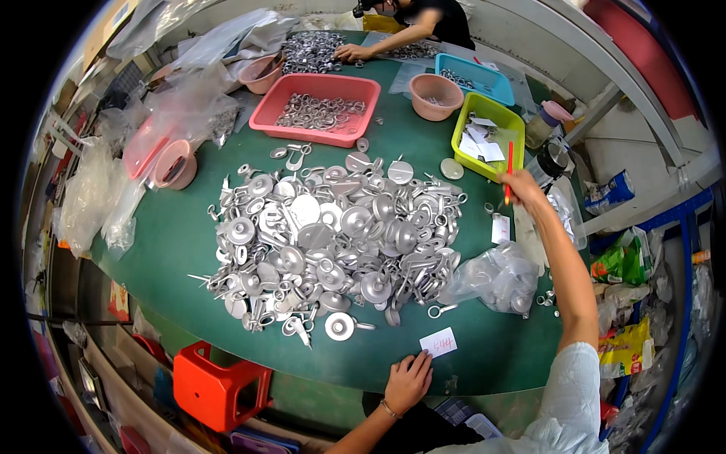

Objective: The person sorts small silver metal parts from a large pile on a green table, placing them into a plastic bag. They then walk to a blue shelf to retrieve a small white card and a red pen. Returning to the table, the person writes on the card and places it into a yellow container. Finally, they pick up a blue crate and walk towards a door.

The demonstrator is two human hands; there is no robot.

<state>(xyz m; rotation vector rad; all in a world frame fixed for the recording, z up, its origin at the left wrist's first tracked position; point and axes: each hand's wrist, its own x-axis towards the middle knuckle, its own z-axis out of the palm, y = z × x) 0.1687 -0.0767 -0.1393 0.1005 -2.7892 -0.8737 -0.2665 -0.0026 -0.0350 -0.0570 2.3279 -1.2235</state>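
Clock from the metal pile: at five, the left hand has its fingertips at the edge of a white card; past two, the right hand grips a red pen. A clear bag lies past three, a green basket at two, a pink tray near twelve, a co-worker at one, a red stool past seven.

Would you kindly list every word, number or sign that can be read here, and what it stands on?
White paper slip by the left hand: red handwritten figures, not copied out here.
Smaller white tag below the right hand: marks too small to read.
Yellow package, right: print too blurred to read.
Green package above it: print too small to read.
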